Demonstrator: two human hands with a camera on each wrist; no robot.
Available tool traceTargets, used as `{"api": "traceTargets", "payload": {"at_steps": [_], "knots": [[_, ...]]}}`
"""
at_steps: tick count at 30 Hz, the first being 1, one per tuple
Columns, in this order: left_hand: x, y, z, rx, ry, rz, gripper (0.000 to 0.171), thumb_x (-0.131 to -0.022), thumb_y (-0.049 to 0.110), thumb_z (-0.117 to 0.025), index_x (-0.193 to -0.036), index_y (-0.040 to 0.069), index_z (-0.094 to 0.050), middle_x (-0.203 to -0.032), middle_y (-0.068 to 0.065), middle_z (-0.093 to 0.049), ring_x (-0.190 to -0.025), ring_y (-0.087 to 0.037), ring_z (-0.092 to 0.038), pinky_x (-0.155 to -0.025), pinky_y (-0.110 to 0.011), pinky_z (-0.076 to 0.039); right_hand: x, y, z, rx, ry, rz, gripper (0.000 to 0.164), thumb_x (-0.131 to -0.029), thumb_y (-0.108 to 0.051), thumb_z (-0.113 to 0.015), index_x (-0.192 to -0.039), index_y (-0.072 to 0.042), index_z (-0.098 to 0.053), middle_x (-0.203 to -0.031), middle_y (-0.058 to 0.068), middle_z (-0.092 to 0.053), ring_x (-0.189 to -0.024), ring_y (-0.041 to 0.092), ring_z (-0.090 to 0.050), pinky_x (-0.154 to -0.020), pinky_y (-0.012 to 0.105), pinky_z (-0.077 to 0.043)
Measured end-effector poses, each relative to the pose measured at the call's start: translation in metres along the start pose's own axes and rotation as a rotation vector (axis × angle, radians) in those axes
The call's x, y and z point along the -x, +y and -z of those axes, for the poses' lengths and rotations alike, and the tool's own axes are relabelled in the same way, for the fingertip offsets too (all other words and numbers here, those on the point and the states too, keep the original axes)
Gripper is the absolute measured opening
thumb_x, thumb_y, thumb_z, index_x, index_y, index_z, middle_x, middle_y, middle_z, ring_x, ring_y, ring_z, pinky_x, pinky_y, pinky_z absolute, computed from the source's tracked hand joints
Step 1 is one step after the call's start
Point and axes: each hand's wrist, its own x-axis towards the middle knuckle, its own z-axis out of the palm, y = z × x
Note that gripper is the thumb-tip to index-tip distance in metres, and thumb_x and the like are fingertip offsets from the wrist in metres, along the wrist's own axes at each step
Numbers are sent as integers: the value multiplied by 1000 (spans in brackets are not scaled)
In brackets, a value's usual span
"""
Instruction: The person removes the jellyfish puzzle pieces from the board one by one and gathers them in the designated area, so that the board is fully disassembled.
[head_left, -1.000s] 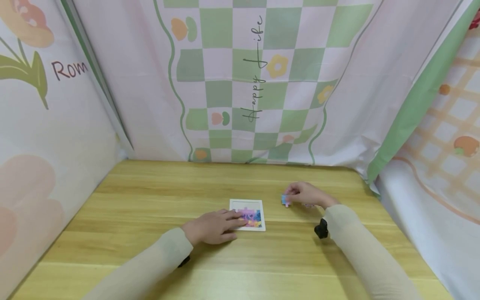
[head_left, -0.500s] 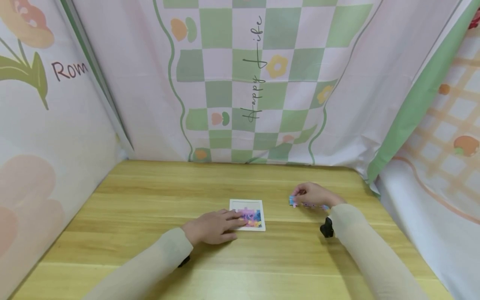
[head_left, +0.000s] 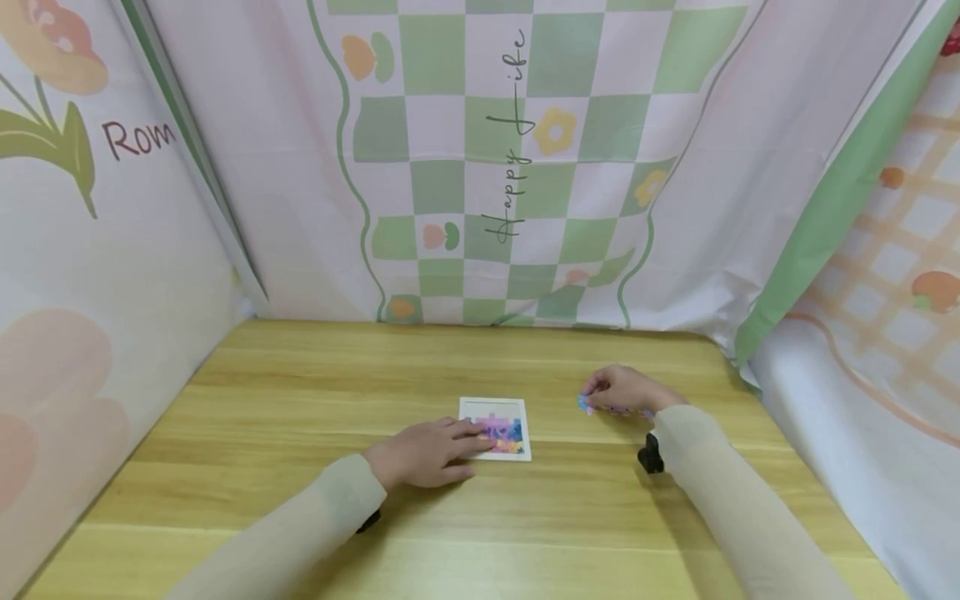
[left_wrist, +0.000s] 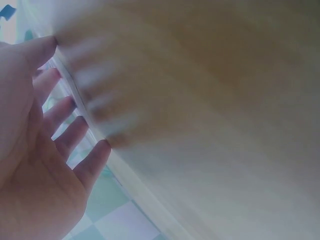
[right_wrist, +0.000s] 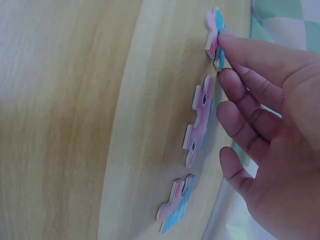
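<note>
My left hand [head_left: 427, 454] lies with fingers spread and straight on a white-framed jigsaw puzzle [head_left: 527, 433] at the middle of the table. Joined pink, blue and yellow pieces [head_left: 512, 432] fill its near part; its far part is bare. In the right wrist view, the thumb and forefinger of my right hand [right_wrist: 272, 100] pinch a pink and blue puzzle piece [right_wrist: 215, 39] at the table surface. Beside it lie a longer pink piece with dark eyes [right_wrist: 201, 115] and a pink and blue piece [right_wrist: 175, 204], both loose. The other right fingers curl loosely, touching no piece.
The wooden table [head_left: 337, 367] reaches back to a green and white checked curtain [head_left: 495, 192]. Printed cloths hang at left [head_left: 75, 250] and right [head_left: 885, 250]. A black wrist camera [head_left: 651, 454] sits under the right sleeve.
My right hand has moved slightly right with the puzzle piece, bringing it near the loose pieces, and it now sits lower. My left hand has stayed on the puzzle.
</note>
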Motion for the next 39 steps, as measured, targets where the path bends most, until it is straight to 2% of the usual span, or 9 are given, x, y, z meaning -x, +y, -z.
{"api": "traceTargets", "payload": {"at_steps": [8,17,24,29,34,39], "knots": [[-2,0,1,-4,2,11,53,-105,40,-50,-155,23,-41,-157,-7,-39,-140,-28,-40,-114,-43,-35,1,-1,1,26,-6,23,15,-99,-12,-63,-107,0,-66,-83,8,-67,-57,12,-45,-49,23,-39],[-9,3,6,-34,68,-5,46,-102,32,-56,-146,21,-52,-149,-5,-47,-135,-24,-45,-104,-45,-45,1,-2,2,17,6,-12,14,-100,-14,-62,-107,-3,-67,-83,9,-66,-56,13,-43,-49,24,-37],[-15,6,7,-77,124,-82,37,-98,25,-58,-134,14,-59,-150,-5,-49,-134,-21,-48,-103,-40,-47,3,-2,2,59,6,9,16,-100,-20,-63,-105,-5,-68,-79,9,-64,-56,13,-45,-49,25,-39],[-20,7,5,-59,104,-85,32,-98,24,-57,-127,12,-59,-149,-7,-49,-132,-20,-50,-109,-32,-41,4,-5,1,61,12,10,18,-101,-19,-63,-110,-4,-67,-81,10,-65,-56,14,-47,-50,27,-42],[-23,11,5,-23,64,-40,34,-97,25,-58,-128,11,-58,-148,-7,-49,-133,-20,-49,-111,-30,-37,5,-14,-2,88,28,23,20,-99,-18,-65,-112,-4,-67,-87,8,-68,-59,15,-50,-50,27,-44],[-22,14,6,13,39,-9,39,-98,25,-58,-134,11,-55,-148,-6,-48,-134,-20,-47,-113,-30,-35,3,-24,-11,150,26,102,18,-97,-21,-69,-107,-6,-69,-90,6,-68,-70,19,-60,-58,30,-51]]}}
